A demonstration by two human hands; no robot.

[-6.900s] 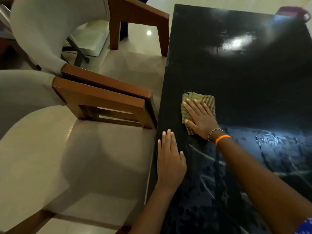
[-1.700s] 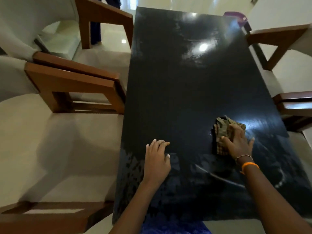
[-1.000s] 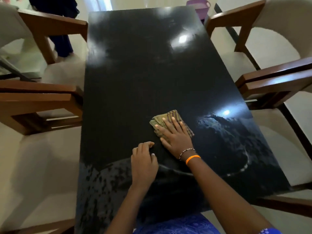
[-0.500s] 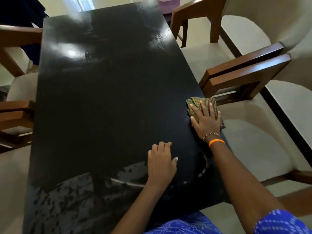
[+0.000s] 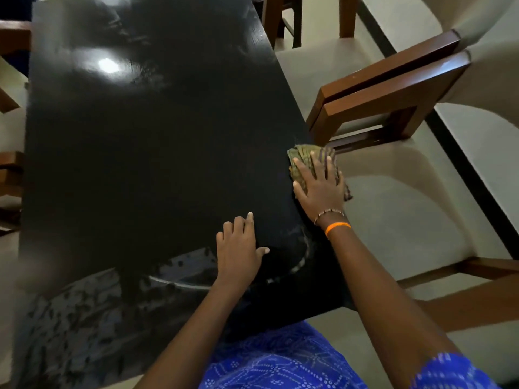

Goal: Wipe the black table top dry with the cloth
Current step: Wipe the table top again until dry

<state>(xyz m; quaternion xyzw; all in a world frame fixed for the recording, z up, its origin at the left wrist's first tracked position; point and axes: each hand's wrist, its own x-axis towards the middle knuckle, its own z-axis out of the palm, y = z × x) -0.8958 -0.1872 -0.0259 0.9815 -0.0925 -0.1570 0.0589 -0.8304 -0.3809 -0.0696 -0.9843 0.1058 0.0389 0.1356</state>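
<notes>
Swept across from mid-counter a second ago, the cloth point(image 5: 306, 160) now sits at the right edge of the black counter point(image 5: 146, 153), and part of it hangs past the rim over the chair seat point(image 5: 398, 214).

Head view: the right hand point(image 5: 320, 186) lies flat with fingers spread, pressing the folded cloth down. The left hand point(image 5: 238, 248) rests palm down on the counter, fingers loosely together, bracing and holding nothing.

Risks, as I judge them: push any further right and the cloth could slide off the edge, dragging water onto the upholstery. The wet, streaky patch point(image 5: 92, 313) nearest the person is not yet wiped, and the bracing palm could smear the dried area.

No brand, label or writing can be read anywhere.
</notes>
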